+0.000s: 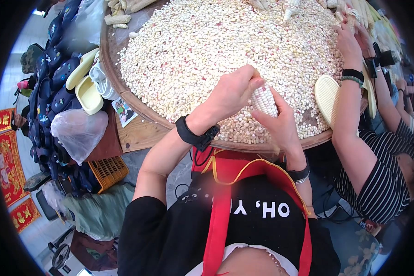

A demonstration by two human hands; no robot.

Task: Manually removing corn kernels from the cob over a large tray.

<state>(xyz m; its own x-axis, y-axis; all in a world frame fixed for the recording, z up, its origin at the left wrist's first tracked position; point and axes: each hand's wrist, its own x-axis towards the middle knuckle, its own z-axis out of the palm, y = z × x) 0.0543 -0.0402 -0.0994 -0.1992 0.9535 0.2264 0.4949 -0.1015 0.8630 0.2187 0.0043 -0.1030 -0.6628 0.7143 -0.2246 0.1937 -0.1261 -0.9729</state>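
A pale corn cob (263,102), its kernels white with a pinkish tinge, is held over the near part of a wide round tray (138,105). My right hand (283,125) grips the cob from the right and below, thumb and fingers around its lower part. My left hand (234,92) is curled closed, with its thumb and fingertips pressed at the cob's upper left end. Beneath both hands spreads a thick layer of loose corn kernels (193,50), mostly cream and yellow with some red ones.
Bare cobs (117,19) lie at the tray's far left. On the right, a co-worker's hands (349,39) hold a cob; a cream shoe sole (327,99) stands by that arm. Dark blue clogs (43,92), a plastic bag (80,131) and a yellow crate (108,172) are at left.
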